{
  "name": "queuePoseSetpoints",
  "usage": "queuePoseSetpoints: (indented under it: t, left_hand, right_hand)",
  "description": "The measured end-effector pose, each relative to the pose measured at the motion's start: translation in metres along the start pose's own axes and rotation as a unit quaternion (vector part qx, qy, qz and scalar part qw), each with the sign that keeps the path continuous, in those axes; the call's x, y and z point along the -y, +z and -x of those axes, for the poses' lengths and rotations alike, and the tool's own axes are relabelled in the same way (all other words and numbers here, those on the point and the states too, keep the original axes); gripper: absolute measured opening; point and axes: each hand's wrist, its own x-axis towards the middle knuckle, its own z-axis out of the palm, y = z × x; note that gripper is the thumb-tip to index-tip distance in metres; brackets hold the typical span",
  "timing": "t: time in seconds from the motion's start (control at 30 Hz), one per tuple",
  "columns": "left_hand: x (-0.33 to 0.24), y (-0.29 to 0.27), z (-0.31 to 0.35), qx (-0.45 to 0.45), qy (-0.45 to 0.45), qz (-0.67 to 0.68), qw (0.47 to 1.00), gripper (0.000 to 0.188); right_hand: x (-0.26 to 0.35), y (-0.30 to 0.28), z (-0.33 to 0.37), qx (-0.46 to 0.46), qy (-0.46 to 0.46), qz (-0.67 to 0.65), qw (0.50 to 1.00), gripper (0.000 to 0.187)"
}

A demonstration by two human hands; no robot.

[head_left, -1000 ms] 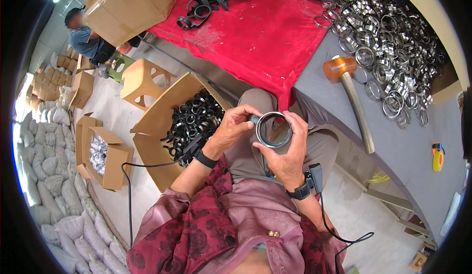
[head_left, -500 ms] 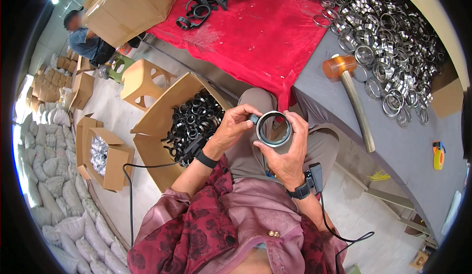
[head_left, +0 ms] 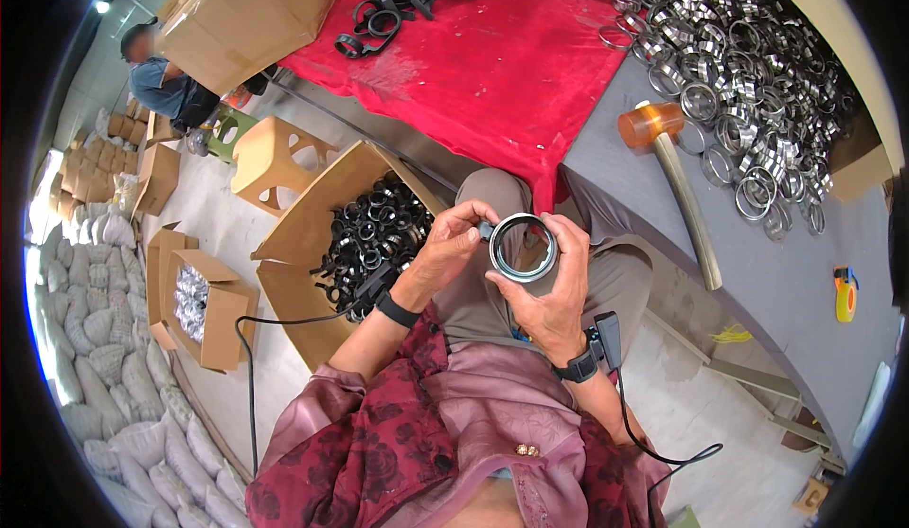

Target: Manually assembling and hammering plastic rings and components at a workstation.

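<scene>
Over my lap I hold a round ring [head_left: 498, 257] between both hands. It has a dark outer band, a shiny metal-looking inner rim and a small dark tab at its left. My left hand [head_left: 449, 251] pinches the tab between thumb and fingers. On the other side my right hand [head_left: 557, 293] wraps the ring, fingers along its right edge and thumb at its lower left. Left of my knees stands an open carton [head_left: 295, 291] filled with black rings [head_left: 371, 234]. Bands with small devices and black cables sit on both my wrists.
A mallet [head_left: 674, 168] with an amber head lies on the grey tabletop [head_left: 757, 272], beside heaped metal rings [head_left: 757, 121] and a yellow tape measure [head_left: 846, 294]. More black rings [head_left: 383, 21] lie on red cloth [head_left: 473, 73]. Stools, cartons, stacked sacks and a seated person [head_left: 156, 83] are at left.
The ring has shifted very slightly left and tilted a little within my hands. Both hands keep their hold, and the surroundings shift only slightly in the picture.
</scene>
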Motion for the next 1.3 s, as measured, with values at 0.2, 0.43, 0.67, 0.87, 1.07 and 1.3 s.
queuePoseSetpoints:
  t: [0.2,0.43,0.67,0.87,1.07,1.3]
  left_hand:
    - [0.001,0.006,-0.002,-0.029,0.000,-0.021,0.999,0.039]
    - [0.001,0.011,-0.002,-0.058,-0.014,-0.023,0.998,0.033]
    - [0.005,0.008,-0.003,-0.070,-0.014,-0.025,0.997,0.029]
    - [0.006,0.007,-0.005,-0.074,0.001,-0.030,0.997,0.022]
    - [0.005,0.009,-0.005,-0.063,-0.003,-0.024,0.998,0.020]
    - [0.009,0.005,-0.006,-0.053,0.009,-0.015,0.998,0.019]
  right_hand:
    - [-0.002,0.001,0.000,0.005,0.003,0.003,1.000,0.085]
    - [-0.005,0.002,0.001,0.002,0.009,-0.005,1.000,0.084]
    - [-0.009,0.003,0.002,0.006,0.010,-0.007,1.000,0.085]
    - [-0.010,0.003,-0.001,0.005,0.005,0.001,1.000,0.084]
    - [-0.012,0.004,0.001,0.011,0.008,0.008,1.000,0.083]
    - [-0.014,0.006,0.003,0.002,0.014,-0.004,1.000,0.083]
